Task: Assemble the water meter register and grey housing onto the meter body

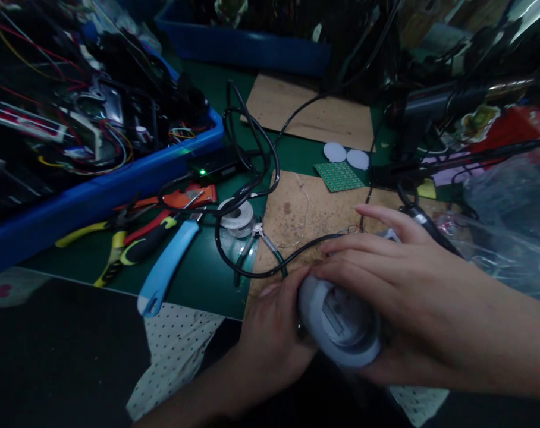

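Observation:
A white and grey cylindrical device with a round, clear-looking end (341, 321) is held low at the front edge of the work area, its end face tilted up toward me. My right hand (404, 291) curves over its top and right side, thumb beneath, forefinger stretched away. Against its left side my left hand (274, 327) is closed, its fingers partly hidden. Just beyond the hands lies a scorched wooden board (283, 208). Small cutters (260, 229) rest at the board's left edge, beside a spool of wire (236, 217).
A blue bin (198, 139) full of wired parts stands at left. Near it lie a light-blue knife (169, 267), pliers (113, 255) and a looping black cable (274, 160). Farther back are a green circuit panel (339, 177), two white discs (335, 152) and a heat gun (430, 104).

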The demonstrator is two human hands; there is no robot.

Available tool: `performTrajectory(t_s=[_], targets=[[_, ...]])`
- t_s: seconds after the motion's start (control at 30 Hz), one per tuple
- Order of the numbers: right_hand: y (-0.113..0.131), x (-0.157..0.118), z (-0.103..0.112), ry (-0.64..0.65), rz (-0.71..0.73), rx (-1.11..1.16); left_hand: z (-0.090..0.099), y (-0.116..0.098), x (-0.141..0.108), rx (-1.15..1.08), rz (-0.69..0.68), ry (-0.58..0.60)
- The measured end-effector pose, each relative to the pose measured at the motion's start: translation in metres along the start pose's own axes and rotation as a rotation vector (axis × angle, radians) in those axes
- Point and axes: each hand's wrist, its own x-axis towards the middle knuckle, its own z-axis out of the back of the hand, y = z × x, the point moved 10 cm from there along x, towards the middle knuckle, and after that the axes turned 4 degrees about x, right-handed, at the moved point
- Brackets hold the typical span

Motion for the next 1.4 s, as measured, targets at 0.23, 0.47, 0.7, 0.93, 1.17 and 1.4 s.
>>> performTrajectory(t_s=[0.23, 0.47, 0.7, 0.93, 1.17, 1.4], targets=[[0.002, -0.003, -0.003, 0.050, -0.001, 0.000, -0.002, -0.001, 0.002, -0.031, 0.020, 0.034], [0.001, -0.002, -0.011, 0.074, -0.013, -0.003, -0.003, 0.000, 0.000, -0.013, 0.005, 0.025], [0.001, -0.001, -0.010, 0.062, -0.020, -0.047, 0.001, -0.005, -0.001, 0.019, -0.070, -0.020], [0.001, 0.000, -0.015, 0.080, -0.019, -0.051, 0.005, -0.009, -0.002, 0.025, -0.110, -0.036], [-0.005, -0.014, -0.017, 0.183, -0.013, -0.039, 0.000, -0.006, -0.005, 0.017, -0.112, -0.016], [-0.015, -0.030, -0.003, 0.166, -0.086, -0.131, -0.001, -0.007, -0.011, -0.012, -0.131, -0.043]])
